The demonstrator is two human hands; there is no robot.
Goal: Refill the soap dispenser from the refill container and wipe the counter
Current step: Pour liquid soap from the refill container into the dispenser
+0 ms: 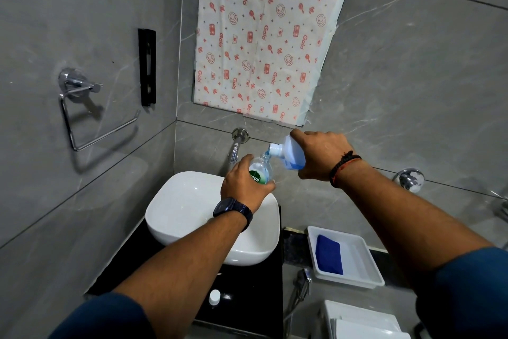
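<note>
1. Over the white basin (192, 209), the right hand (319, 157) tips the refill bottle (292, 154) – blue soap running into the dispenser (261, 169) gripped by the left hand (243, 187)
2. A steady tilt, mouths aligned, should avoid spills – the tap (235, 150) crowds close behind; blue cloth (328, 255) waits in the tray (362, 264), a cap (214, 297) on the counter (247, 300)

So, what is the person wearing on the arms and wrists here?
Both forearms are bare, with dark blue sleeves pushed up near the elbows. The left hand has a dark wristwatch with a dark blue strap on its wrist. The right hand has a black beaded bracelet with a thin red thread beside it. No gloves or rings are visible.
</note>
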